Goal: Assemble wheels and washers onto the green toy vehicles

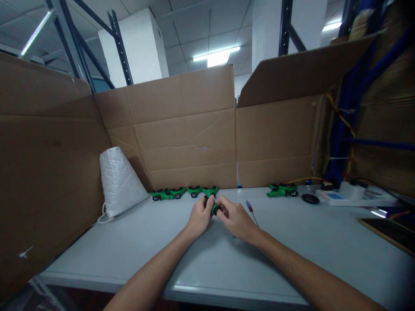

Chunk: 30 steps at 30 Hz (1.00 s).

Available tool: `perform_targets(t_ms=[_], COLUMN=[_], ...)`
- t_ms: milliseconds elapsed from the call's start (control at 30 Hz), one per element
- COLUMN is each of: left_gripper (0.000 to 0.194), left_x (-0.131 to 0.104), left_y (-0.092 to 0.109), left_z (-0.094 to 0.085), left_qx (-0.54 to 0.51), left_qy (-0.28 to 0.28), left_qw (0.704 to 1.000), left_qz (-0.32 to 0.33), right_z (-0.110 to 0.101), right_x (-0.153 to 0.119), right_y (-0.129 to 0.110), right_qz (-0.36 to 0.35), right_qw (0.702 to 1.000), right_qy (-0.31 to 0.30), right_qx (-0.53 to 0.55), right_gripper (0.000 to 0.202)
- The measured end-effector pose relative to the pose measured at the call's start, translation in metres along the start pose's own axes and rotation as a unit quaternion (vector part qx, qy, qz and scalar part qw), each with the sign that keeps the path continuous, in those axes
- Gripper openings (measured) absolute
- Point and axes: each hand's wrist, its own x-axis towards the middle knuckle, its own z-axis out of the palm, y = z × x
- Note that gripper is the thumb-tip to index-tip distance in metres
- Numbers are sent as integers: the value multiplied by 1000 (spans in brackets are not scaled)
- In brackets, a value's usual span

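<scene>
Both of my hands meet above the middle of the table, closed around a small green and black toy vehicle (214,209). My left hand (200,217) grips it from the left, thumb near its top. My right hand (236,218) holds its right side, with the fingers curled. Parts of the toy are hidden by the fingers. Just right of my right hand lies a screwdriver (249,206) with a red and blue handle, its shaft pointing toward me. Behind my hands, several green toy vehicles (177,193) stand in a row along the cardboard wall.
More green toy parts (282,190) lie at the back right, near a black ring (310,199) and a white power strip (356,194). A silvery padded bag (119,181) stands at the left. Cardboard walls (184,134) surround the white table (136,255).
</scene>
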Motion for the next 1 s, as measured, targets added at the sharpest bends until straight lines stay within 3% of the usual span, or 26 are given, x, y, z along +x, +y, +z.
perform_targets(t_ms=[600, 867, 1000], left_gripper=[55, 70, 67], left_x=[5, 8, 8], left_y=[-9, -13, -13], left_z=[-9, -5, -4], left_qx=[-13, -76, -81], left_qy=[-34, -54, -68], left_qw=[999, 994, 992], left_qz=[-20, -61, -64], right_z=[-3, -5, -3], right_x=[-1, 2, 5], right_y=[-1, 2, 8], right_qz=[-5, -20, 2], right_qw=[1000, 1000, 999], right_qy=[-22, -19, -30], right_qx=[-11, -4, -24], right_gripper=[6, 14, 17])
